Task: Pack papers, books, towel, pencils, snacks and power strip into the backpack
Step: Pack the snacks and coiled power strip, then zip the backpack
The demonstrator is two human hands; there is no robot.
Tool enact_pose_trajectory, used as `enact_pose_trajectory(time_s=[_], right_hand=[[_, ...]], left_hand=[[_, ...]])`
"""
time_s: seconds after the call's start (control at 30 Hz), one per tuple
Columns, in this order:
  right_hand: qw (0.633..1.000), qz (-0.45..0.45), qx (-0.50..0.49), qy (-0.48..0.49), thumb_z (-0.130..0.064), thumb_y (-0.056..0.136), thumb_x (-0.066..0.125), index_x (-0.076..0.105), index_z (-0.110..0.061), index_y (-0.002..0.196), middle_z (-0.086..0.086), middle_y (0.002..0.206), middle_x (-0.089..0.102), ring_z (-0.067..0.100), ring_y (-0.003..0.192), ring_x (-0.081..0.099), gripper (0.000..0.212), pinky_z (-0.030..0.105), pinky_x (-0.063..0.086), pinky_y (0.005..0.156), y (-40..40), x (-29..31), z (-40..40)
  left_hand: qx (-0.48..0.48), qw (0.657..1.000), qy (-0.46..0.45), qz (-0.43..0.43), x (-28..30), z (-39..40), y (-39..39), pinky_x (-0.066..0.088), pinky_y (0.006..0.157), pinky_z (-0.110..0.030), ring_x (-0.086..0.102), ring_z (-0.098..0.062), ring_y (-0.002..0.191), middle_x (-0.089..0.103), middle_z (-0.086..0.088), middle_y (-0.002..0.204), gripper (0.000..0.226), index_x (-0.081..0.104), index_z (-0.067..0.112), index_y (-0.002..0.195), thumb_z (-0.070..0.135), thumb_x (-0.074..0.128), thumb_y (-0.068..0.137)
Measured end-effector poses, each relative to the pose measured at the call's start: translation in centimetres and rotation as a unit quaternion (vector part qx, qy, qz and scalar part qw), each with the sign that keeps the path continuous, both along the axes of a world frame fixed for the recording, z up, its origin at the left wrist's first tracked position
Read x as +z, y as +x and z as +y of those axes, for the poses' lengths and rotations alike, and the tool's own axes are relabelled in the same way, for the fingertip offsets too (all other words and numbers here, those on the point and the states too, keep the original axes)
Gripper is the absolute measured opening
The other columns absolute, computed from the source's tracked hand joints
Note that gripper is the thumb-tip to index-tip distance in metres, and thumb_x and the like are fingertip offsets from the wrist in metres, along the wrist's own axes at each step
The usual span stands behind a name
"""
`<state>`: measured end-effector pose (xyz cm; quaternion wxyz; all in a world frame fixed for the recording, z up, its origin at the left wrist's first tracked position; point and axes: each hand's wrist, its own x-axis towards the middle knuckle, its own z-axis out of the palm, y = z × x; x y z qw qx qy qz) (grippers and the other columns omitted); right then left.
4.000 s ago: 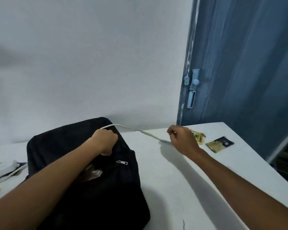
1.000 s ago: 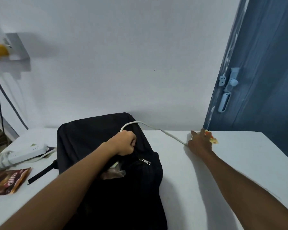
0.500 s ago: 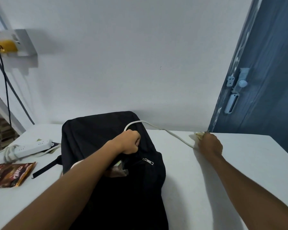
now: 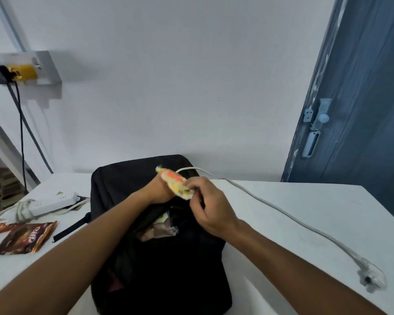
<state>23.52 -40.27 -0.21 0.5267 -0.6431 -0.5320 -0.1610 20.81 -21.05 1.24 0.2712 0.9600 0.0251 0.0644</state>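
Snack packet (image 4: pixel 176 184), yellow and orange, sits pinched in my right hand's (image 4: pixel 210 209) grip above the open black backpack (image 4: pixel 159 258); my left hand (image 4: pixel 158 189) clutches the bag's top edge.

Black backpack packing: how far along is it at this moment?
Partly done. A brownish wrapper already pokes from the black backpack opening. In hand: the right hand pinches a yellow-orange snack packet above it, while the left hand holds the opening. Left: the white power strip and brown snack packets on the white table.
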Motion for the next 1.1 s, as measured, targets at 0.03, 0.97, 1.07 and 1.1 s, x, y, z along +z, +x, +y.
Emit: enact_pose_trajectory(time_s=[0.03,0.97,1.07,1.1], right_hand=[[0.999,-0.047,0.023,-0.005,-0.007,0.085,0.049,0.053,-0.010,0.106,0.012,0.101,0.063,0.025,0.086,0.062,0.021,0.030,0.050,0.072,-0.4,-0.2,-0.1],[0.935,-0.317,-0.005,-0.159,-0.011,0.083,0.056,0.067,-0.005,0.090,0.012,0.098,0.070,0.026,0.106,0.066,0.015,0.028,0.055,0.053,-3.4,-1.4,4.4],[0.931,-0.334,0.011,-0.147,-0.005,0.078,0.051,0.064,-0.005,0.093,0.014,0.100,0.069,0.029,0.108,0.064,0.019,0.030,0.057,0.059,-4.0,-1.3,5.8],[0.932,-0.327,0.018,-0.154,-0.006,0.078,0.051,0.062,-0.005,0.094,0.015,0.099,0.069,0.030,0.105,0.065,0.020,0.031,0.057,0.059,-4.2,-0.9,6.3]], left_hand=[[0.009,0.999,-0.034,0.012,1.1,0.3,-0.4,0.041,0.061,-0.010,0.055,0.000,0.063,0.062,0.004,0.069,0.007,0.070,0.005,0.082,0.002,0.071,0.075],[0.164,0.976,0.091,0.110,8.6,2.9,-9.5,0.049,0.044,-0.025,0.065,-0.023,0.046,0.065,-0.007,0.061,0.008,0.056,0.008,0.071,0.010,0.064,0.071],[0.129,0.988,0.078,0.016,10.1,1.8,-9.9,0.049,0.048,-0.026,0.060,-0.016,0.046,0.061,0.000,0.054,0.009,0.057,0.010,0.064,0.006,0.065,0.067],[0.118,0.988,0.098,-0.007,10.6,1.3,-9.9,0.047,0.050,-0.026,0.056,-0.013,0.047,0.059,0.004,0.053,0.011,0.057,0.013,0.061,0.008,0.065,0.066]])
